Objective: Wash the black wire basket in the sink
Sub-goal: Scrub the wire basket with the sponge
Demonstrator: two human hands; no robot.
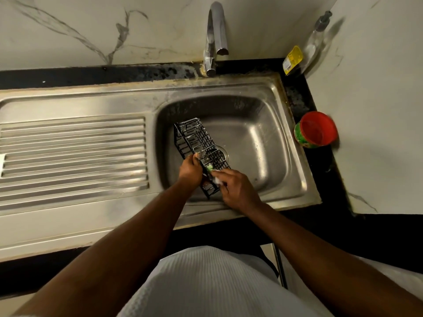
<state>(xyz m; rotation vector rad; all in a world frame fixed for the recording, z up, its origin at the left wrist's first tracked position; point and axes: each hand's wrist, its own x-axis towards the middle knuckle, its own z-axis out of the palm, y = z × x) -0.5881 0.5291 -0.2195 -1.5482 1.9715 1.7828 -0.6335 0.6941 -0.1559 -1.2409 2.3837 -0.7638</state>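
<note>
two hands meet in the sink [263, 133]: the left hand [191, 167] clamps its fingers [194, 157] on the black wire basket [194, 139], tilted inside the sink over the drain [225, 154]; the right hand [238, 188] pinches a soapy green sponge [209, 167] against the basket's near end.

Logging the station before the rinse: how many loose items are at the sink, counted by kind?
Wire baskets: 1, black wire basket
Scrubbers: 1, green scrub pad
Counter containers: 2, pump bottle, red-lidded tub
Total: 4
</note>
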